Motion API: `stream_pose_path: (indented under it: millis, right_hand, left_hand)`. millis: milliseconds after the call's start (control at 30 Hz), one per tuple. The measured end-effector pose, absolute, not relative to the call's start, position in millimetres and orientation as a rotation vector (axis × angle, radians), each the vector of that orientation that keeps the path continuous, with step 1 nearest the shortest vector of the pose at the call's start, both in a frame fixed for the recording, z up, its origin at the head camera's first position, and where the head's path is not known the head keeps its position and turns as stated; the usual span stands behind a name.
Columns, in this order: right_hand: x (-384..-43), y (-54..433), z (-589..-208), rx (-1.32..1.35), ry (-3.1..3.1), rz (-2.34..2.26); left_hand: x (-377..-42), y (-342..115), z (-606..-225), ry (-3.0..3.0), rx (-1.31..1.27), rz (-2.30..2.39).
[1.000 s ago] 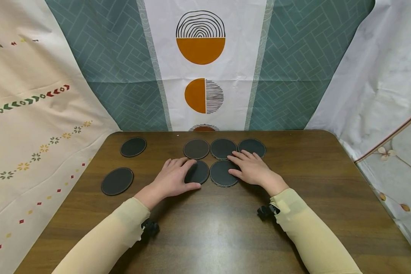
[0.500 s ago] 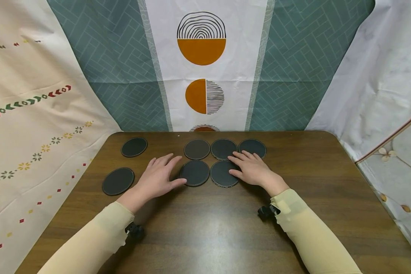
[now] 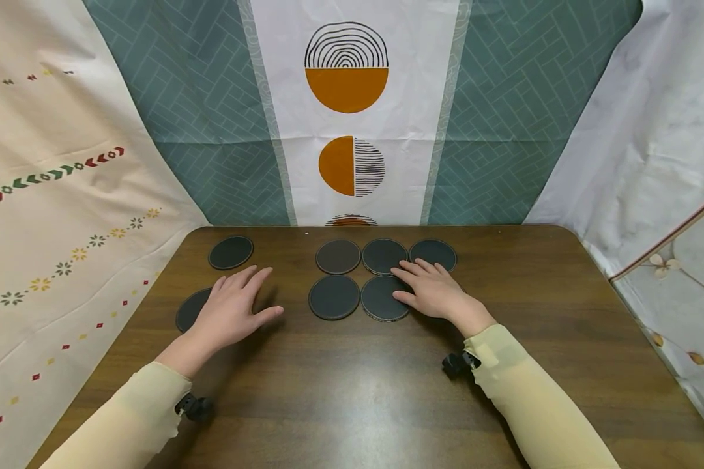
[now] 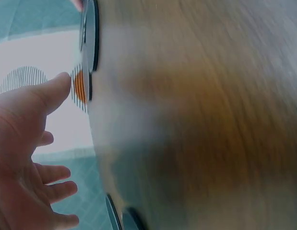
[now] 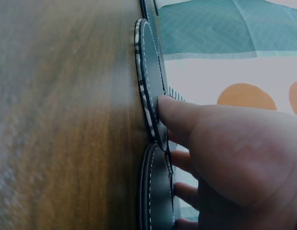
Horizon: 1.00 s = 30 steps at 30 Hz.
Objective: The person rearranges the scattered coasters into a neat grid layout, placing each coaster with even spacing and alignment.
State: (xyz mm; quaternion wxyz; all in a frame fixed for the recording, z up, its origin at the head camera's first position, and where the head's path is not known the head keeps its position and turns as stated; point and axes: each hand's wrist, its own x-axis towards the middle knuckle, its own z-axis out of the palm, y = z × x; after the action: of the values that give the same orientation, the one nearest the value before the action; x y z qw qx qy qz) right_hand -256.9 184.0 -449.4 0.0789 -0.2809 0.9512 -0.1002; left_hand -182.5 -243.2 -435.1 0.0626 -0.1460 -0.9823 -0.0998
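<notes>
My left hand (image 3: 227, 310) is empty, fingers spread, over the left side of the table. It partly covers a round black coaster (image 3: 189, 311); another coaster (image 3: 231, 253) lies beyond its fingertips. My right hand (image 3: 433, 290) has its fingers extended over the coasters right of centre. Its thumb (image 5: 174, 111) is at the surface of the near-row middle coaster (image 3: 381, 299), which has a stitched edge and a black-and-white patterned side. Left of that lies another coaster (image 3: 334, 298). The palm mostly hides a further stitched coaster (image 5: 159, 194), visible in the right wrist view.
Along the far table edge are a brownish coaster (image 3: 338, 256), a black coaster (image 3: 384, 255) and a bluish-dark coaster (image 3: 434, 253) in a row. The wooden table (image 3: 352, 391) meets a patterned cloth (image 3: 364, 117) at the back, with cloths hanging on both sides.
My left hand has drawn away from the near-row left coaster and moved left, to over the left-side coaster. My right hand has stayed in place.
</notes>
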Motion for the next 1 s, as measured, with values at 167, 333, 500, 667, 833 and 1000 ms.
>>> stream_pose_path:
  millis: [167,333,500,667,833,1000]
  right_hand:
    - [-259,185,-453,-0.842,2.849,-0.309]
    - [-260,185,-454,-0.833,2.840,-0.305]
    - [-259,185,-452,-0.837,2.839,-0.301]
    - [-259,184,-451,-0.835,2.842,-0.294]
    - [-261,185,-454,-0.828,2.837,-0.303]
    - [-261,186,-456,-0.823,2.833,-0.313]
  left_hand:
    - [-177,-258,-432,-2.987,-0.370,-0.305]
    - [-172,-269,-432,-2.999,-0.339,-0.305]
    - [-168,-279,-434,-2.993,-0.317,-0.303]
    - [-165,-289,-436,-2.997,-0.294,-0.294]
    - [-162,-298,-438,-3.010,-0.255,-0.287]
    - [-160,-307,-442,-3.006,-0.227,-0.277]
